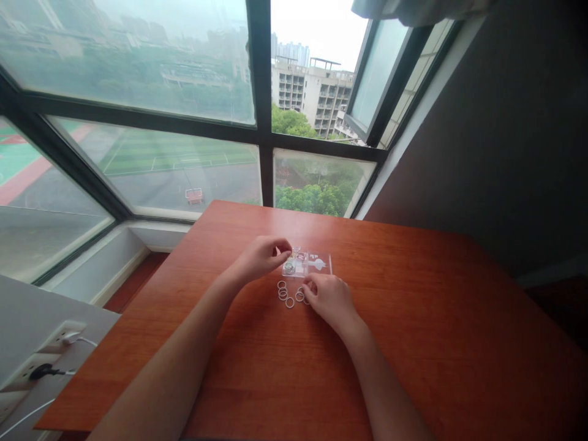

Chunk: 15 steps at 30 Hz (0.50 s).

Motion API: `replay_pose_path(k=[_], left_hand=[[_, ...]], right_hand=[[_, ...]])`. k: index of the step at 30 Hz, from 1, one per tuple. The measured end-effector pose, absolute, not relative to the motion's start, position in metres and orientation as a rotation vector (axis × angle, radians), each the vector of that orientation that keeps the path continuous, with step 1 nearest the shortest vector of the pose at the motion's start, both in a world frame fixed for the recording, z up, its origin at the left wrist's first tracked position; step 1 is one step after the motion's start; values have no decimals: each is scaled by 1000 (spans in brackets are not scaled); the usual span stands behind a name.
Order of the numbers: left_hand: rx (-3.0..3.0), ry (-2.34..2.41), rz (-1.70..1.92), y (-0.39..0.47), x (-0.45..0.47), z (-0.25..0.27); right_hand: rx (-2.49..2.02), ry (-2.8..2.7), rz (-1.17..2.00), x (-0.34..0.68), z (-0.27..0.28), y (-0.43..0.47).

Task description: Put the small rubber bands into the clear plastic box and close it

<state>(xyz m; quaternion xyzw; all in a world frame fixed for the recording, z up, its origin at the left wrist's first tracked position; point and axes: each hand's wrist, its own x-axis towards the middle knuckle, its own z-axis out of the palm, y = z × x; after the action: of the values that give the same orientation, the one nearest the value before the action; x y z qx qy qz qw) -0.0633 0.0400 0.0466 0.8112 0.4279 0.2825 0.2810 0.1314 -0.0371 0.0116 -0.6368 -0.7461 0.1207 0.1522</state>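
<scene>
Indoor room, well above ground: large dark-framed windows (265, 131) look down on a marked sports field (184, 152) and green treetops (316, 199), with a multi-storey building (312, 92) beyond. Reddish wooden table (413, 294) near the windows; white wall sockets (59, 335) with plugs (43, 372), low at left. Pale curtain-like fabric (413, 9) at top. Looks like an everyday room (home, dormitory or office, cannot say which)
</scene>
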Motion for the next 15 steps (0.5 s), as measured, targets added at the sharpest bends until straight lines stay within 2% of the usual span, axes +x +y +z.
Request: replay_pose_path(k=[9,15], left_hand=[[2197,1145,739,41,-63,42],[2190,1143,750,39,-60,44]], right_hand=[[-1912,-2195,289,130,9,-36],[-1808,-2045,315,131,10,-35]])
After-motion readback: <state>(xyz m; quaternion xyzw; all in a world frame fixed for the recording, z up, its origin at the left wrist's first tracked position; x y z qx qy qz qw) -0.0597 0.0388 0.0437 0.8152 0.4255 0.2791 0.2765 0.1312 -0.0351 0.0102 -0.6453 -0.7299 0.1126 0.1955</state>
